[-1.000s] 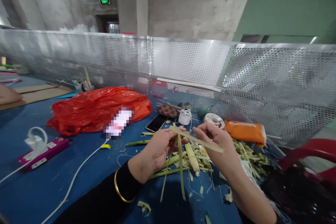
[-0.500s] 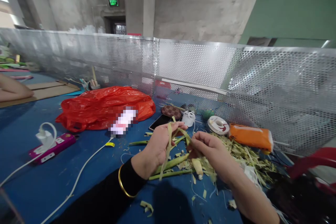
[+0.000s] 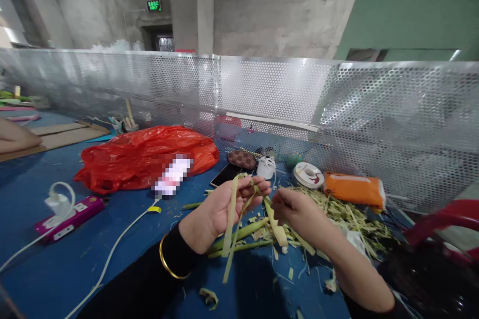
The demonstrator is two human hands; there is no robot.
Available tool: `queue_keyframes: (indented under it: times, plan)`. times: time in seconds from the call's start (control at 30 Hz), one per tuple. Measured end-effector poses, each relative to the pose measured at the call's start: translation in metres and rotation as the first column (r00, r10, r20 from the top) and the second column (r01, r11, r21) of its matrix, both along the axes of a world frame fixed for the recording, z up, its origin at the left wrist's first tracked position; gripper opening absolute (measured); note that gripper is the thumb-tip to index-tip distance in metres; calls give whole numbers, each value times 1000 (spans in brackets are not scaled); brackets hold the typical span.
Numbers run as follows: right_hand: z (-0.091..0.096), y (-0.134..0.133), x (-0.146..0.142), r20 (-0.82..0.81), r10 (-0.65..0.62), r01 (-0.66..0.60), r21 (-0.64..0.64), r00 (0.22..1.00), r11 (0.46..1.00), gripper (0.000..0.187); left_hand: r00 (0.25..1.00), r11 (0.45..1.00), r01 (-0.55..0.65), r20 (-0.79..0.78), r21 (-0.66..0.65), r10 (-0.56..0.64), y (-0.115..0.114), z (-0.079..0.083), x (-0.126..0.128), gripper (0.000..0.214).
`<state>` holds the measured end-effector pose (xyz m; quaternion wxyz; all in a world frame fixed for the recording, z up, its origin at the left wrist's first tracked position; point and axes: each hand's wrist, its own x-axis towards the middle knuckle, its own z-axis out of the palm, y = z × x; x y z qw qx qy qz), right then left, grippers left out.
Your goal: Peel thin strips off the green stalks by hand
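Note:
Pale green leaf strips (image 3: pixel 229 219) run over the palm of my left hand (image 3: pixel 209 212), which is turned up with its fingers curled. Two ends hang down past the wrist side, and a loop crosses my fingertips. My right hand (image 3: pixel 299 212) is closed in a pinch close by on the right, and a flat strip tail (image 3: pixel 305 244) shows below it. What lies between its fingertips is partly hidden. Under both hands are green stalks (image 3: pixel 247 232) and a wider pale leaf piece (image 3: pixel 277 229) on the blue table (image 3: pixel 134 269).
Leaf shreds (image 3: pixel 348 214) are heaped at right, near an orange pack (image 3: pixel 354 189) and a white ribbon spool (image 3: pixel 309 175). Left stand a red plastic bag (image 3: pixel 145 154), a lit phone (image 3: pixel 174 174), its white cable and a purple power strip (image 3: pixel 71 219). A perforated metal screen (image 3: pixel 269 84) bounds the back.
My right hand has moved a little right, away from the left palm. The left palm has opened upward more, and the hanging strip ends lie lower and show as two.

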<state>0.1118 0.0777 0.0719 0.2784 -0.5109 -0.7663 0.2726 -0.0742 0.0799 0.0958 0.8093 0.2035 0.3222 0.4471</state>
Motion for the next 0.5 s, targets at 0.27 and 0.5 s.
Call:
queue_keyframes:
  times: [0.27, 0.5]
  plan:
    - [6, -1, 3, 49, -88, 74, 239, 995, 968, 9, 998, 998, 16, -57, 66, -12, -1, -2, 2, 19]
    - [13, -8, -2, -235, 55, 33, 354, 970, 935, 32, 915, 890, 401, -142, 216, -378, -8, -20, 5, 20]
